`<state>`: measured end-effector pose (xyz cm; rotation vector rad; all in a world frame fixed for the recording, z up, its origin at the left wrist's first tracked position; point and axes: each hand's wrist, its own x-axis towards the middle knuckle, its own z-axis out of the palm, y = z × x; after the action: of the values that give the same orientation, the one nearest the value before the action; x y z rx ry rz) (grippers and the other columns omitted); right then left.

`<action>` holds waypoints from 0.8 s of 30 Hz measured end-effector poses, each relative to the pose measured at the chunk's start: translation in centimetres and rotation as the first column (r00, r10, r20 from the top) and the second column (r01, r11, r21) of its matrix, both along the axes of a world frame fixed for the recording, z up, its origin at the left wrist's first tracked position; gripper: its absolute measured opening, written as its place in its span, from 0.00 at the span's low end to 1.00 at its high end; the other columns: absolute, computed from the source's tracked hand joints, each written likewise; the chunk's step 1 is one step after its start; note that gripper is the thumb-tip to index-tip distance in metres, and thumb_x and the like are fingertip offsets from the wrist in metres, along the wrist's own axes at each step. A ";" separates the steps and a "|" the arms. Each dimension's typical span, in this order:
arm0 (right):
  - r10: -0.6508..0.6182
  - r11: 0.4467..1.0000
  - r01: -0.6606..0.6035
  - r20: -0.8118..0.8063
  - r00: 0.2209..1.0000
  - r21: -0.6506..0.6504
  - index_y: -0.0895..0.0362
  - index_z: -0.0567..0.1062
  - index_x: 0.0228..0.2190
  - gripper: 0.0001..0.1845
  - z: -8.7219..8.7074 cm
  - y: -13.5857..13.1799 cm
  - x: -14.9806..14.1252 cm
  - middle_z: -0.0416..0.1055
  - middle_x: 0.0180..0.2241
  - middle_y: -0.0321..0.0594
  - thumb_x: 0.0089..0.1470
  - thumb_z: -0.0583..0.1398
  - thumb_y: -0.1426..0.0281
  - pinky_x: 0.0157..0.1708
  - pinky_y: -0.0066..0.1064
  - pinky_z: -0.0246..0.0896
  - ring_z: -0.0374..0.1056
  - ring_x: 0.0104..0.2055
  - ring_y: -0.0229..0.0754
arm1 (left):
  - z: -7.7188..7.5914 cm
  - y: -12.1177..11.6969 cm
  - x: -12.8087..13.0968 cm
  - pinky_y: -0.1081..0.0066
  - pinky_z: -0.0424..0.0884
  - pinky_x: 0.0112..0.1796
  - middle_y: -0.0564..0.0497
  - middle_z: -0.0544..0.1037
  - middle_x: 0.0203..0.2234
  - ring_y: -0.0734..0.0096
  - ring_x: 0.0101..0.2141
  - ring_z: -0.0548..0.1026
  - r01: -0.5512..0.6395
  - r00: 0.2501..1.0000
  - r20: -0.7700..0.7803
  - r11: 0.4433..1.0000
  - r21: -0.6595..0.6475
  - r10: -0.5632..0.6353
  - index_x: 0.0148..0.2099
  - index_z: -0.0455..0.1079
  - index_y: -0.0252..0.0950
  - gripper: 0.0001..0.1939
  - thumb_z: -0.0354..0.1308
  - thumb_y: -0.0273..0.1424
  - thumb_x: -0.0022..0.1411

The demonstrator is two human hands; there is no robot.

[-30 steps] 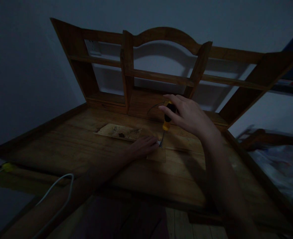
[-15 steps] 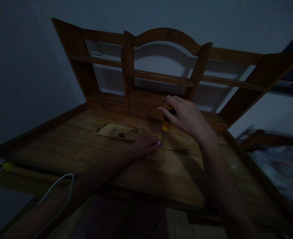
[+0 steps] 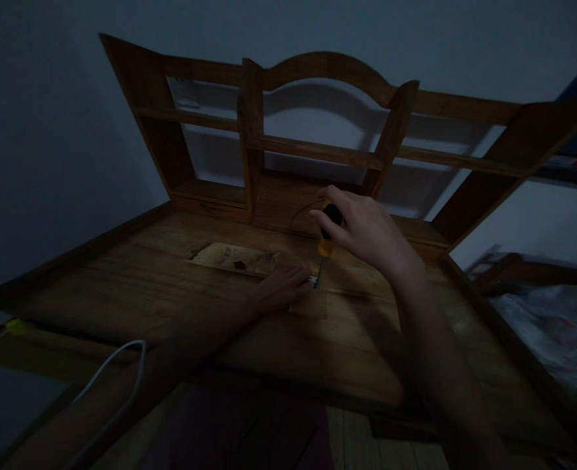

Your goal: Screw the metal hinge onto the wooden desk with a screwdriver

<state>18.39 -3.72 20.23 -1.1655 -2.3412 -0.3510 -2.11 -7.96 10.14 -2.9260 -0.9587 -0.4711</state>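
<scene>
As far as the dim light lets me see in the head view, the person's right hand [image 3: 367, 225] has a screwdriver [image 3: 326, 245] with a yellow and black handle, held nearly upright over the worktop [image 3: 122, 281]. Its shaft runs down to a small metal piece [image 3: 314, 281] that lies by a thin square of wood [image 3: 309, 307] on the worktop. I take the steep angle and the high, arched wrist as a way to bear straight down on the metal. That right grip is narrow, thumb and forefinger closed about the handle, the other fingers mostly hidden behind. The left hand [image 3: 283, 288] lies low, fingertips right at the metal piece, probably to stop it sliding; whether that grip pinches or only presses, I cannot tell, since the fingers cover the spot. Just beside the left hand is a pale, rough patch [image 3: 234, 258] in the worktop, with a wooden shelf unit [image 3: 312, 149] standing behind, and a white cable [image 3: 143, 358] loops near the front edge, well apart from the metal piece
</scene>
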 end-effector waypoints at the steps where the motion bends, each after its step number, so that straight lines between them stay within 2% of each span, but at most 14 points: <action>1: -0.012 1.000 0.012 0.004 1.000 0.006 0.57 0.68 0.55 0.21 0.0 0.0 0.0 0.76 0.45 0.48 0.67 0.50 0.61 0.44 0.39 0.62 0.73 0.44 0.51 | -0.1 0.1 0.0 0.62 0.70 0.50 0.46 0.74 0.52 0.62 0.53 0.70 0.005 1.000 0.003 1.000 0.000 -0.005 0.57 0.66 0.40 0.18 0.39 0.26 0.73; 6: -0.010 1.000 0.009 0.016 1.000 0.030 0.59 0.68 0.58 0.23 0.3 -0.1 0.2 0.72 0.53 0.49 0.64 0.51 0.68 0.49 0.41 0.62 0.70 0.51 0.53 | -2.0 2.1 0.6 0.62 0.69 0.48 0.45 0.74 0.50 0.61 0.50 0.70 0.026 1.000 0.018 1.000 0.008 -0.026 0.54 0.67 0.39 0.17 0.38 0.27 0.74; 12: -0.009 0.999 0.008 0.022 1.000 0.039 0.58 0.70 0.53 0.19 0.1 0.2 0.3 0.74 0.47 0.48 0.66 0.50 0.65 0.45 0.38 0.61 0.71 0.47 0.51 | -4.7 4.7 1.4 0.64 0.66 0.44 0.45 0.74 0.43 0.62 0.44 0.70 0.023 1.000 -0.007 1.000 -0.005 -0.023 0.48 0.68 0.36 0.13 0.42 0.27 0.73; 18: -0.115 0.992 0.110 0.083 0.990 0.068 0.56 0.71 0.47 0.20 0.4 -0.2 0.3 0.77 0.36 0.45 0.66 0.50 0.56 0.34 0.35 0.55 0.72 0.38 0.50 | -5.4 5.0 1.3 0.64 0.65 0.43 0.46 0.74 0.41 0.63 0.42 0.69 0.032 0.999 0.028 0.999 0.005 -0.032 0.47 0.68 0.36 0.12 0.43 0.28 0.73; 22: -0.173 0.984 0.166 0.112 0.979 0.068 0.56 0.72 0.50 0.20 1.0 -0.8 0.3 0.78 0.38 0.46 0.64 0.51 0.60 0.32 0.35 0.54 0.72 0.37 0.50 | -5.5 5.1 1.4 0.64 0.66 0.44 0.46 0.75 0.42 0.62 0.43 0.69 0.041 0.998 0.040 0.999 0.014 -0.042 0.49 0.69 0.37 0.12 0.44 0.28 0.73; 24: -0.156 0.987 0.152 0.106 0.982 0.044 0.55 0.71 0.53 0.20 1.1 -0.9 0.4 0.78 0.39 0.45 0.62 0.52 0.63 0.34 0.35 0.55 0.73 0.38 0.50 | -5.0 4.7 1.4 0.64 0.67 0.44 0.47 0.75 0.43 0.62 0.44 0.70 0.033 0.998 0.060 0.999 0.041 -0.035 0.50 0.69 0.39 0.14 0.42 0.29 0.73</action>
<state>18.80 -4.60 21.37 -1.3452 -2.3328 -0.5207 -0.75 -3.24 5.13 -2.9125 -0.8960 -0.5763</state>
